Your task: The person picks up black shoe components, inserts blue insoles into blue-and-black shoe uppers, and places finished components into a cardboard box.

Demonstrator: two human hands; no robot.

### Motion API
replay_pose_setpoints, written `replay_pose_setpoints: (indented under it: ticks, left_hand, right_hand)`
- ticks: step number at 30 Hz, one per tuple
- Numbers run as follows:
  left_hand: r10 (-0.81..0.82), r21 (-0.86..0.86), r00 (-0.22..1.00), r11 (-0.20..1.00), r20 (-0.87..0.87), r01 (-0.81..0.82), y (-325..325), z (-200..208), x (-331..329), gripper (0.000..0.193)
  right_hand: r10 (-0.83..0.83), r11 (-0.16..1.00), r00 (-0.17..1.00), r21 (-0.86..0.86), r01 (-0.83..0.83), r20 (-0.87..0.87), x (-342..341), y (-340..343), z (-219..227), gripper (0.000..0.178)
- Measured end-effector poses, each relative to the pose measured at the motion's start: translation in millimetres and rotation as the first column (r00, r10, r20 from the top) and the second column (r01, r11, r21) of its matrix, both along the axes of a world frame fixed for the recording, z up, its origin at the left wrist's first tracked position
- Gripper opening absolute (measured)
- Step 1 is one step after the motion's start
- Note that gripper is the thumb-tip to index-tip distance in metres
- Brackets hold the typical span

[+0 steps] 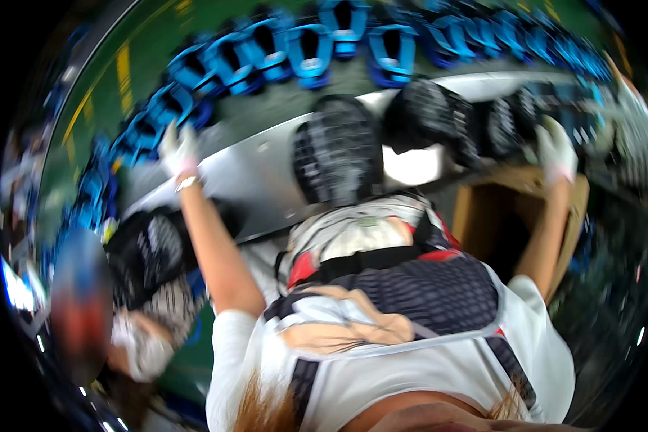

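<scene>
The white-gloved left hand point(176, 151), partly open and apparently empty, was near blue hollow moulded pieces point(171, 102); the white-gloved right hand point(556, 150) (blurred, grip undeterminable) was beside black rounded textured pieces point(502, 124) along a silver metal bench point(241, 167)

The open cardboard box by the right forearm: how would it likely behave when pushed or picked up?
The cardboard box would probably hold its shape, its walls standing apart. Its open top might flex. It seems thin-walled, so perhaps light, though shadow hides any contents.
</scene>
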State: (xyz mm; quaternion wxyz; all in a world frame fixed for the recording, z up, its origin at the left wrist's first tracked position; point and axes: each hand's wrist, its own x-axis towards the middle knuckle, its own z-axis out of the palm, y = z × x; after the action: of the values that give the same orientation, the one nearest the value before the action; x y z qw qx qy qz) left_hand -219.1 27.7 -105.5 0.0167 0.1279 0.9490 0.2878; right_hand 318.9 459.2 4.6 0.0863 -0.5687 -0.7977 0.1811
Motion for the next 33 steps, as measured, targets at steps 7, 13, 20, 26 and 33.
replay_pose_setpoints:
  ticks: [7, 13, 20, 26, 33]
  left_hand:
    - [0.329, 0.011, 0.938, 0.943, 0.107, -0.332, -22.9, -24.3, -58.9, 0.055]
    - [0.311, -0.037, 0.896, 0.948, 0.316, -0.316, -1.0, -49.2, -108.9, 0.049]
    - [0.405, 0.011, 0.792, 0.888, 0.458, -0.460, -9.1, -95.4, -132.2, 0.048]
    - [0.432, -0.012, 0.797, 0.882, 0.423, -0.471, 5.8, -63.0, -109.0, 0.042]
    - [0.450, -0.081, 0.801, 0.885, 0.394, -0.458, 5.9, -65.0, -112.7, 0.047]
  right_hand:
    - [0.536, 0.837, 0.840, -0.079, -0.542, -0.085, -216.2, -89.3, 56.3, 0.029]
    - [0.972, 0.196, 0.205, -0.085, -0.977, -0.117, -438.2, -219.4, 1.8, 0.033]
    - [0.893, 0.448, 0.409, -0.300, -0.842, 0.186, -610.5, -334.0, -68.2, 0.037]
    - [0.883, 0.465, 0.451, -0.374, -0.803, 0.130, -656.6, -318.2, -131.6, 0.037]
    - [0.876, 0.482, 0.452, -0.306, -0.821, 0.168, -650.8, -325.4, -142.4, 0.028]
